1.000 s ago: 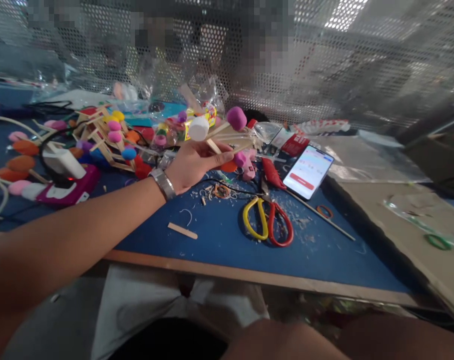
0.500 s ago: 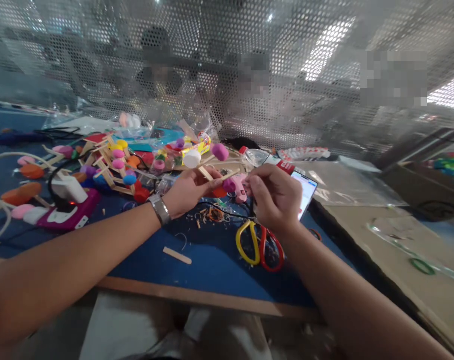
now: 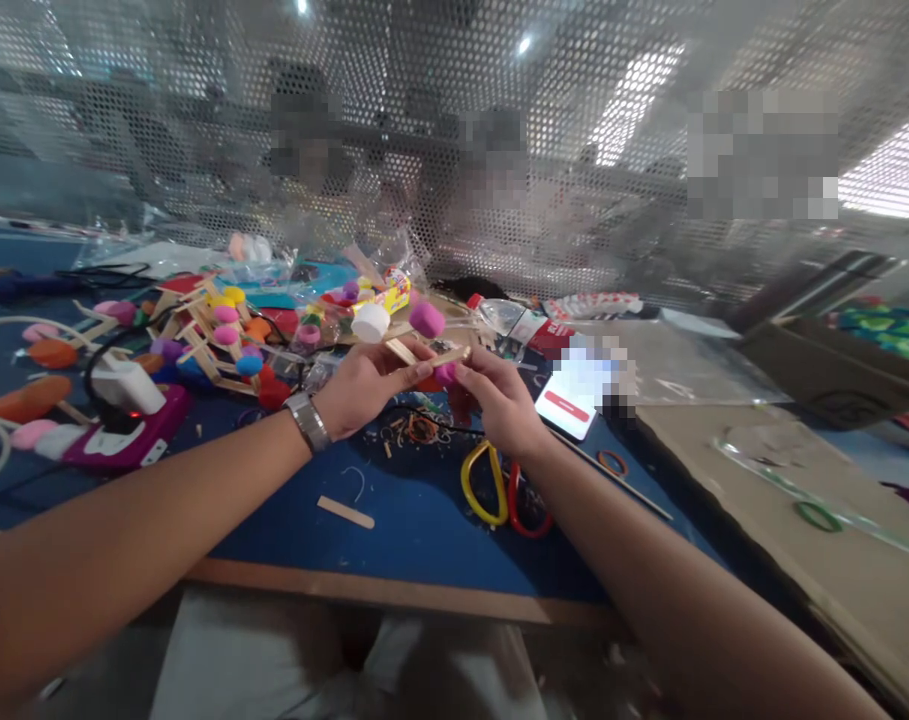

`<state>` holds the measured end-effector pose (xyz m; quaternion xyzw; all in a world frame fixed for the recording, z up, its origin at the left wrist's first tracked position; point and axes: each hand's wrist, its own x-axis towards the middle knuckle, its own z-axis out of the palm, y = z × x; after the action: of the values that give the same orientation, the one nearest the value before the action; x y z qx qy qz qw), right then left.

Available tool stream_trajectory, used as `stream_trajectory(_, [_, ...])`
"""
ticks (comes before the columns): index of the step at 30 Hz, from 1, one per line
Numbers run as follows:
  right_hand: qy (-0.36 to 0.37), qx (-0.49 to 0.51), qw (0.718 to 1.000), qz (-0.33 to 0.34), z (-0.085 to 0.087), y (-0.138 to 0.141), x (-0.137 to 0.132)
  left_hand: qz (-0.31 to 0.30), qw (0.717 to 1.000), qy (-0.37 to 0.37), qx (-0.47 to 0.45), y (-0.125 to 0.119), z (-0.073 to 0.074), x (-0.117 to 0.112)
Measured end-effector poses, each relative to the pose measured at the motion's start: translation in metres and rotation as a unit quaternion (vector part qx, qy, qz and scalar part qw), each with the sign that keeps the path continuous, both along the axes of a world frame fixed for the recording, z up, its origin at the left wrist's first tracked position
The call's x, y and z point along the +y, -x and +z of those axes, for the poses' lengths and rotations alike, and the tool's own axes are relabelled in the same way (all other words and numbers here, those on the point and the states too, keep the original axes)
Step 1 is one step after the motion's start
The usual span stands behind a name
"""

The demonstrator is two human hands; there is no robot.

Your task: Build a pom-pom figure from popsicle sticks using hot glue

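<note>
My left hand (image 3: 360, 385), a metal watch (image 3: 308, 421) on its wrist, is closed round a small frame of wooden sticks (image 3: 424, 354) held above the blue table (image 3: 424, 520). The frame carries a white foam ball (image 3: 369, 322) and a magenta foam ball (image 3: 426, 319) at its top. My right hand (image 3: 499, 400) pinches the right end of the same stick frame, with a pink ball between thumb and fingers. Yellow-and-red scissors (image 3: 499, 485) lie on the table just under my right wrist.
A heap of finished stick-and-ball pieces (image 3: 214, 335) lies at left, beside a magenta device with a white plug (image 3: 128, 415). A phone (image 3: 574, 400) rests right of my hands, a loose stick (image 3: 345, 512) near the front edge. Cardboard (image 3: 799, 520) covers the right side. A perforated screen stands behind.
My right hand came into view, reached the stick frame, and now pinches its right end. My left hand kept hold of the frame, moving slightly nearer.
</note>
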<state>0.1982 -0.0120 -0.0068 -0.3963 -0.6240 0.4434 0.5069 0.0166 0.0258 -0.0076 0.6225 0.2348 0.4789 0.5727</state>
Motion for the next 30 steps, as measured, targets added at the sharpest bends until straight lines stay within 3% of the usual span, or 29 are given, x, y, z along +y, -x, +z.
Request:
stream_trajectory(8, [-0.087, -0.13, 0.987, -0.023, -0.0065, -0.0064, 0.0018, -0.014, 1.0, 0.018, 0.002, 0.0002, 0.0008, -0.0011])
stream_trajectory(14, [-0.082, -0.159, 0.984, 0.003, -0.0057, -0.0064, -0.0018, -0.05, 0.998, 0.047, 0.0, 0.0024, -0.0009, -0.0014])
stream_trajectory(30, [-0.142, -0.216, 0.966, -0.013, 0.0021, -0.0074, -0.0038, -0.058, 0.997, 0.048, 0.003, 0.0028, 0.0019, -0.0034])
